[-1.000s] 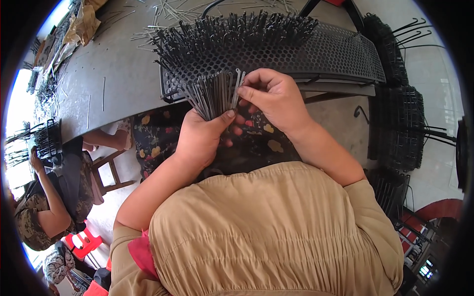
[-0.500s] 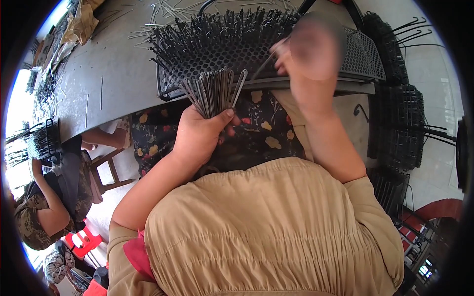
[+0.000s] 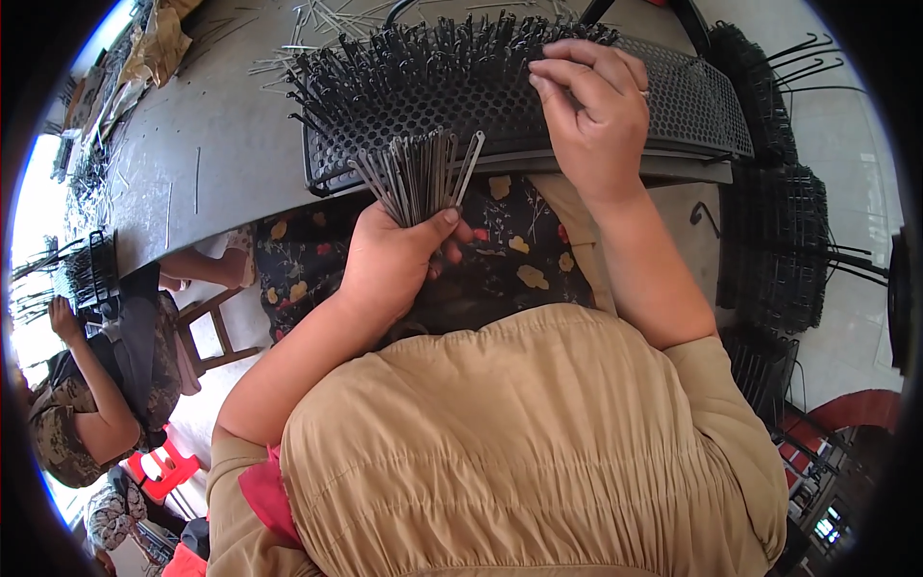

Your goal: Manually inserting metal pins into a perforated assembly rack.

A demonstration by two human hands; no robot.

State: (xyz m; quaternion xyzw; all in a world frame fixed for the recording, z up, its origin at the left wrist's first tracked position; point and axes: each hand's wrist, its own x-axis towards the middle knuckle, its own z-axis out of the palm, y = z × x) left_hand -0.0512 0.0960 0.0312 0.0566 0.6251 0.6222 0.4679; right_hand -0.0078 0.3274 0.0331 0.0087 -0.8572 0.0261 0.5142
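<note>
Left hand (image 3: 385,255): closed round a fanned bundle of metal strips (image 3: 415,173), short of the tabletop's (image 3: 183,135) near edge. Right hand (image 3: 601,120): now shifted from bundle to basket (image 3: 673,101), thumb and fingers nearly together, hold impossible to tell; bundle apparently one strip lighter. Basket: black mesh, at that edge; dark upright strips (image 3: 404,62) crowd its left part, right part bare. Loose strips (image 3: 336,19): behind, toward the tabletop's far edge.

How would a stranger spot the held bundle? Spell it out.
Find the black perforated metal rack on the table. At its near edge, the left hand grips a bundle of thin metal strips. Unlike the rack's crowded black rods, these are gray and fan out.
</note>
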